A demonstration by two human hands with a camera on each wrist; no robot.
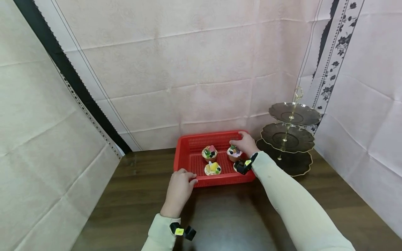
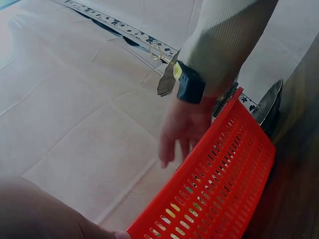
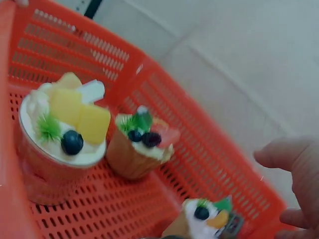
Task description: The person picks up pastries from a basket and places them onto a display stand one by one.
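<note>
Cloth [image 1: 201,69] hangs behind the brown tabletop [image 1: 135,195] bearing a red basket [image 1: 220,180].

Open gap over the table [image 1: 226,216] at bottom centre, basket [image 1: 216,181] walls and cupcakes [image 1: 212,169] crowding the middle, tiered stand [image 1: 296,139] blocking right of centre.

Head cam looks forward-down from high over surface [image 1: 138,200] and basket [image 1: 216,180], farthest off. Left-wrist cam: low, tilted, close, faces basket's outer wall and right hand [image 2: 187,124]. Right-wrist cam: close, tilted, looks into basket. All share basket.
</note>
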